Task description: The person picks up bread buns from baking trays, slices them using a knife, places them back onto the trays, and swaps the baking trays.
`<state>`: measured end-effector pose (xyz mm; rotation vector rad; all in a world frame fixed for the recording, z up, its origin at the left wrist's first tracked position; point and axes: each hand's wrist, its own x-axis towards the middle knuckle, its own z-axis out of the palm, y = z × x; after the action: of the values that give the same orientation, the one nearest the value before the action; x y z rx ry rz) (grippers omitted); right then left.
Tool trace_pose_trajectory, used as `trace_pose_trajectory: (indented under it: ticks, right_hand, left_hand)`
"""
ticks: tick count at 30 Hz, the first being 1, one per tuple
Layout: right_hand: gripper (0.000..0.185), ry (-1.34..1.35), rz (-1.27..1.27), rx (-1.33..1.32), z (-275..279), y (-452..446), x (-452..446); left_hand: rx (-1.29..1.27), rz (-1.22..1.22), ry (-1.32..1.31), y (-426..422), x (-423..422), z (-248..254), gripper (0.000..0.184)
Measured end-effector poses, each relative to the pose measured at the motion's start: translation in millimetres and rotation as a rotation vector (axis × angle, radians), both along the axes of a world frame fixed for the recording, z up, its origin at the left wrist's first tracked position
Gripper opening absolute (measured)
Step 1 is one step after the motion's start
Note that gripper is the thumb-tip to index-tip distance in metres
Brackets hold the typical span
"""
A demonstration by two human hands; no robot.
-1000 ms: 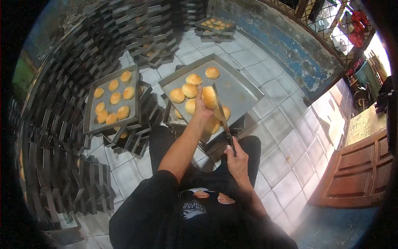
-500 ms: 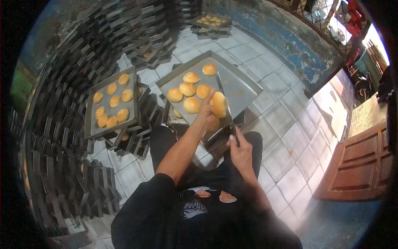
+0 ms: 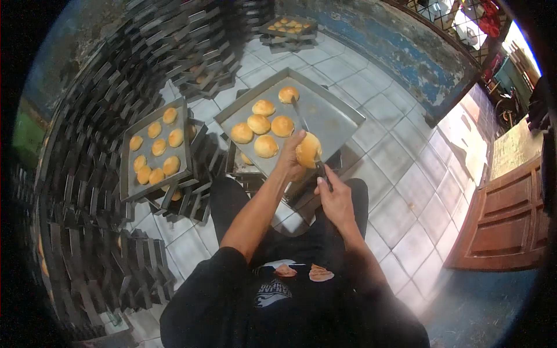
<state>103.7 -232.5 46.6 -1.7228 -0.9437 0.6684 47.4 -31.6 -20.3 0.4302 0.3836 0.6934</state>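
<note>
My left hand point(image 3: 292, 159) is closed round a golden bun point(image 3: 307, 152) above the near side of a large metal tray point(image 3: 333, 110). In my right hand point(image 3: 337, 200) is the dark handle of a knife point(image 3: 300, 116). Its long blade points away from me and meets the held bun, which covers part of it. How deep the blade sits in the bun I cannot tell. Several round golden buns point(image 3: 259, 124) lie on the left half of the tray, and one bun point(image 3: 288, 94) lies near its far corner, by the blade's tip.
Left of the tray, another tray of buns point(image 3: 158, 147) tops a stack. Tall stacks of dark metal trays point(image 3: 104, 116) line the left side. A further bun tray point(image 3: 288, 26) stands at the back. White tiles point(image 3: 400, 168) cover the floor; a wooden door point(image 3: 502, 214) is at right.
The knife blade has shifted left from the bun's right side to lie across it. My left hand has turned the bun and moved slightly toward the right.
</note>
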Motion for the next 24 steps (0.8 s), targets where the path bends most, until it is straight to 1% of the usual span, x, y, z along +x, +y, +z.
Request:
trace_pose_trajectory:
  ticks: [1,2,3,5,6,7,9,12,14,17,18,19,21,22,24]
  right_hand:
    - [0.045,-0.01,0.019,0.014,3.6,2.2,0.9]
    - [0.046,0.004,0.032,-0.035,9.7,-5.5,-0.9]
    - [0.046,0.002,0.036,-0.036,2.9,-13.9,-3.4]
    - [0.049,0.013,0.076,-0.006,-16.9,-35.7,-10.3]
    - [0.049,0.061,0.082,-0.025,-12.1,-42.1,-15.0]
    - [0.049,0.066,0.08,-0.026,-12.4,-39.3,-14.3]
    - [0.048,0.032,0.061,-0.026,-10.5,-30.6,-11.1]
    - [0.048,0.006,0.039,-0.011,-5.2,-5.6,-1.2]
    - [0.048,-0.024,0.059,-0.058,-1.6,-6.2,0.4]
    - [0.049,0.025,0.095,-0.015,-21.3,-33.6,-8.7]
    - [0.05,0.053,0.108,-0.112,-12.2,-41.5,-11.7]
    - [0.05,0.059,0.107,-0.116,-18.9,-39.1,-12.0]
    - [0.05,0.012,0.068,-0.033,-35.8,-31.6,-10.3]
    - [0.048,0.039,0.049,-0.078,-26.6,-21.0,-8.2]
    - [0.046,0.042,0.05,-0.037,-24.9,-1.2,-0.3]
  left_hand:
    - [-0.026,0.056,-0.008,-1.6,0.4,4.3,0.026]
    - [-0.084,0.017,-0.059,3.7,-3.5,9.9,0.027]
    - [-0.084,0.021,-0.061,13.4,-8.4,8.3,0.027]
    - [0.075,0.088,-0.007,33.2,-20.7,2.1,0.028]
    - [0.101,0.05,-0.022,35.3,-25.9,1.4,0.029]
    - [0.1,0.048,-0.017,32.4,-24.6,-1.1,0.029]
    - [0.1,0.011,0.079,17.9,-16.3,-9.5,0.031]
    - [0.102,0.029,0.053,-3.0,-3.3,-5.5,0.032]
    - [0.123,0.03,0.036,11.5,-5.5,-4.1,0.032]
    - [0.158,0.064,0.051,33.9,-23.2,0.1,0.032]
    - [0.175,0.08,0.083,35.8,-27.1,4.0,0.032]
    - [0.171,0.079,0.089,31.6,-27.4,5.4,0.032]
    - [0.118,-0.018,0.087,12.9,-21.3,5.2,0.032]
    - [0.116,-0.027,0.089,2.5,-14.9,3.7,0.032]
    - [0.078,-0.044,0.119,-12.9,-4.8,0.7,0.032]
